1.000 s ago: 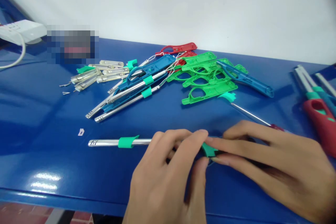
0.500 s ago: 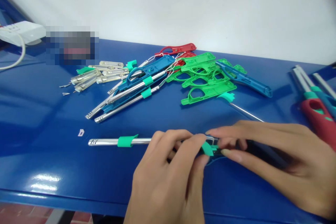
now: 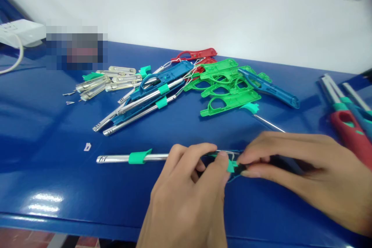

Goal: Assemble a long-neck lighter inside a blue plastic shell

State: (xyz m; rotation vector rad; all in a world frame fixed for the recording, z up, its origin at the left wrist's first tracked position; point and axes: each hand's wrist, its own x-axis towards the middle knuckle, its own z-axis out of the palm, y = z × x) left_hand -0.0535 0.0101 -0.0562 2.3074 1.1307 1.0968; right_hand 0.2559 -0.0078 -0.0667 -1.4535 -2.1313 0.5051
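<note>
A half-built gas lighter lies along the blue table, with its metal tube (image 3: 158, 157) pointing left and a green collar (image 3: 139, 157) around it. My left hand (image 3: 188, 186) is closed over the handle end, thumb and forefinger pinching near a small green trigger piece (image 3: 231, 166). Beside it, my right hand (image 3: 293, 170) is closed in a pinch at the same handle, thumb and forefinger close together over a dark part that I cannot make out. Most of the blue handle shell (image 3: 232, 179) is hidden under the fingers. A white wire (image 3: 232, 155) shows between the hands.
Behind the hands lie blue shells with metal tubes (image 3: 139, 118), green handle shells (image 3: 232, 102) and red shells (image 3: 200, 52). Clear fuel tanks (image 3: 122, 79) are heaped at left. Finished-looking lighters (image 3: 345, 120) lie at right. A thin metal rod (image 3: 270, 123) lies behind my right hand.
My right fingertips have drawn slightly right and closed nearer together, showing more of the wire and handle. My left hand keeps its hold on the lighter, its fingers shifted a little.
</note>
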